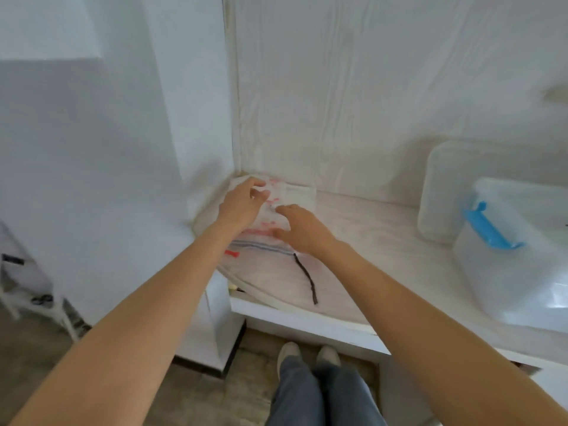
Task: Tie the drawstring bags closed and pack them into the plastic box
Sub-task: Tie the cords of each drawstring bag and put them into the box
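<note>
Stack of drawstring bags (276, 207) on counter (368, 241), pushed into the far-left corner against both walls. Left hand (242, 201) and right hand (302, 230) on top of the stack, side by side. Loose cord (305, 276) trailing from the stack toward the front edge. Plastic box (510, 256) well to the right, lid (442, 192) leaning on the wall behind it.

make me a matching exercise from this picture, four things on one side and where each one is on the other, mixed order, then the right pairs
Things:
1. pile of drawstring bags
2. plastic box
3. lid
4. black cord

Places:
a. leaning against the back wall
b. trailing toward the counter's front edge
c. in the corner, under both hands
d. at the right, with a blue latch

Pairs: 1-c, 2-d, 3-a, 4-b
</note>
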{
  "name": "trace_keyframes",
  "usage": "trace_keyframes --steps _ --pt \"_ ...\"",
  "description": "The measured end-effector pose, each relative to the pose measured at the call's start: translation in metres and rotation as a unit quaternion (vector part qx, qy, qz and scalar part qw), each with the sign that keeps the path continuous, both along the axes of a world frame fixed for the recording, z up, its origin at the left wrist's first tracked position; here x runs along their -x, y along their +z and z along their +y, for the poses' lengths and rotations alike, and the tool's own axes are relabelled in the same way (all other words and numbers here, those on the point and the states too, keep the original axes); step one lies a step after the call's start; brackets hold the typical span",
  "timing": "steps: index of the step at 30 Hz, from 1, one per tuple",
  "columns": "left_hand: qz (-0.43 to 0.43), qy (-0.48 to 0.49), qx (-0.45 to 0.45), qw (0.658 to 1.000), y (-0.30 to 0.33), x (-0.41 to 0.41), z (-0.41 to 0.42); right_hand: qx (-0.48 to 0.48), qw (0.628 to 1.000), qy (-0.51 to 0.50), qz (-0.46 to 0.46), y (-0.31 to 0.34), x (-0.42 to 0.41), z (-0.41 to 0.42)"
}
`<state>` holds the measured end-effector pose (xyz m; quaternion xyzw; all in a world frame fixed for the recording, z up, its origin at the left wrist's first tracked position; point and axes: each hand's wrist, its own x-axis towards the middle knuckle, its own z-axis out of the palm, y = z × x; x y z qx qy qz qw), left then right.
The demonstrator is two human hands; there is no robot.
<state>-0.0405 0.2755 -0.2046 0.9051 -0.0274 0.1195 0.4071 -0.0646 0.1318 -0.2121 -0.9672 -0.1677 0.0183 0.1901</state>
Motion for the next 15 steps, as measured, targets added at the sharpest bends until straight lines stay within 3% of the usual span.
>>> trace_keyframes --steps 2,7,11,15 --pt "-0.010 -0.015 0.017 1.000 -0.011 -0.005 0.006 0.033 0.999 0.020 0.004 -0.006 -0.009 0.006" --pt "-0.031 -0.040 0.002 0.999 -0.030 -0.007 0.010 0.066 0.992 0.023 -0.104 -0.011 -0.014 0.011" --pt "-0.105 -0.036 0.003 0.994 -0.038 -0.002 0.012 -0.058 0.989 -0.060 -0.121 -0.018 -0.025 0.004" --pt "-0.119 -0.079 0.050 0.989 -0.042 0.000 0.012 -0.212 0.963 -0.122 -0.117 -0.025 -0.030 -0.003"
